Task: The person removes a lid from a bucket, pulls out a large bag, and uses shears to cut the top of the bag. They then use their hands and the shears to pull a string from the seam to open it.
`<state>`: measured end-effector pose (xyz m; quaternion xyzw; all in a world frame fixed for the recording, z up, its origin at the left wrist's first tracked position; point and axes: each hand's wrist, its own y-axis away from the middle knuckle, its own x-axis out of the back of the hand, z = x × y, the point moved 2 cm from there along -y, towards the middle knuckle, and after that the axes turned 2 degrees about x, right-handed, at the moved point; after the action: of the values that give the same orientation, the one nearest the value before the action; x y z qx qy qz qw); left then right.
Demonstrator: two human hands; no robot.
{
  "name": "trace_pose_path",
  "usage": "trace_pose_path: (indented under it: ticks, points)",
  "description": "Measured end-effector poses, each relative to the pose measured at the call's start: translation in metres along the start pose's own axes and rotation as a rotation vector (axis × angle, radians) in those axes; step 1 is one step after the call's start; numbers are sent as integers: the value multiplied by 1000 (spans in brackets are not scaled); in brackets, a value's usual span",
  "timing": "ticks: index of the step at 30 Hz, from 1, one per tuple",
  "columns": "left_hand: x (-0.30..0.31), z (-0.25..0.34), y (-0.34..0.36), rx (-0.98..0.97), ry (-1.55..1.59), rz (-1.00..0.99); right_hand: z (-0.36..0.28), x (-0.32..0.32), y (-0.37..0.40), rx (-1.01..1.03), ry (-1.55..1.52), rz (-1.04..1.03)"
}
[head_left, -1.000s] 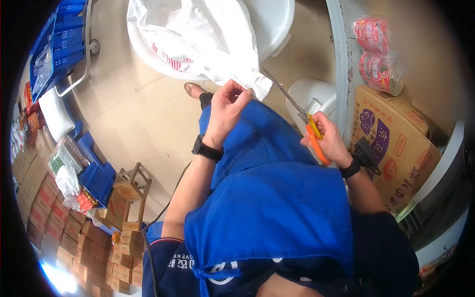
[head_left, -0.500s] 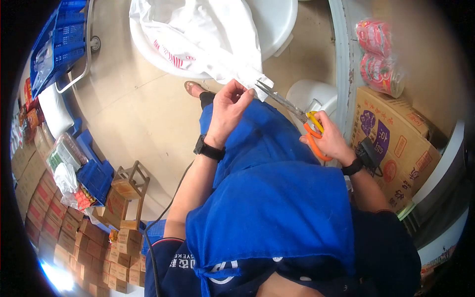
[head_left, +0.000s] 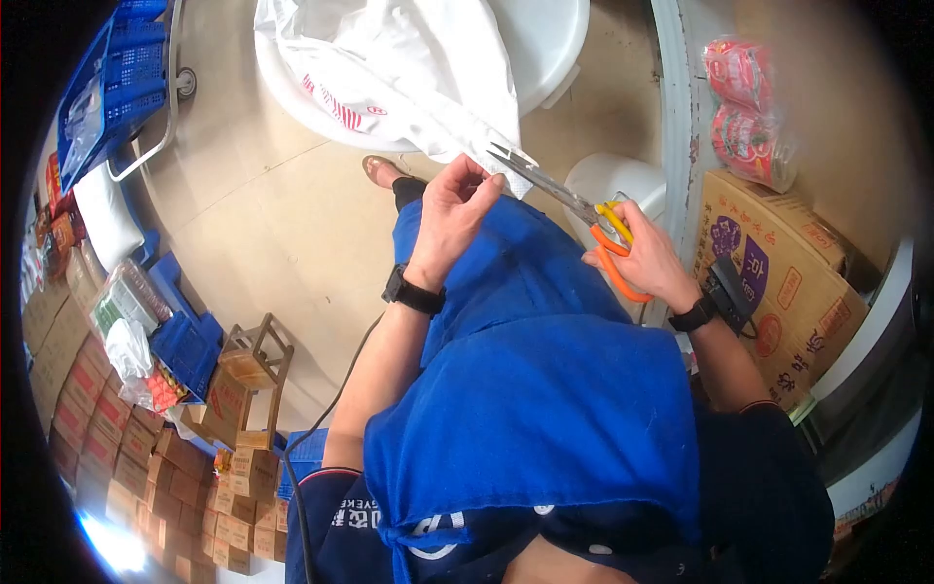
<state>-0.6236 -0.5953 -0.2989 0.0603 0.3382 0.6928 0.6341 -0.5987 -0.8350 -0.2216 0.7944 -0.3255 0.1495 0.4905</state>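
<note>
Pinching the near corner of a white bag (head_left: 409,68), the left hand (head_left: 452,209) has its thumb and fingertips closed on the plastic and the other fingers curled. The bag is at the far middle, draped over a white tub (head_left: 555,39), and its corner hangs down to the hand. What it holds cannot be told.

The right hand (head_left: 647,258) grips 1 pair of scissors (head_left: 559,195), with its fingers through the orange and yellow loops. The blades are slightly parted and their tips are at the bag's corner, just right of the left fingertips.

A blue apron (head_left: 525,389) covers the lap below both hands. Each wrist wears 1 black band, 2 in all.

At the far left, 1 blue crate (head_left: 117,68) holds a clear packet. To the right, 1 printed carton (head_left: 778,282) stands closed, and 2 wrapped red packs (head_left: 744,107) sit just beyond it. A small white bin (head_left: 613,180) stands between the scissors and the carton. On the near left floor, 1 wooden stool (head_left: 258,360) stands beside many stacked small boxes (head_left: 117,438), too many to count.
</note>
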Motion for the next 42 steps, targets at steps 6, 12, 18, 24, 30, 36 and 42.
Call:
trace_pose_path:
  ticks: [6,12,18,24,30,36,42]
  points:
    - [-1,1,0,-25,11,-12,-9,-3,-12,46,-7,-45]
    - [1,-1,1,11,-5,-9,-7,-2,-14,115,18,-103]
    - [-1,-2,-1,-10,112,-10,-11,0,-18,55,-15,-218]
    - [0,0,0,-19,117,-20,-19,0,-24,131,17,-221]
    - [-1,3,2,-24,142,-24,-15,-1,-29,202,88,-182]
    - [3,2,2,-4,113,-25,-11,-9,-31,223,187,-133]
    - [4,2,1,-9,105,-32,-10,-16,-31,207,180,-92]
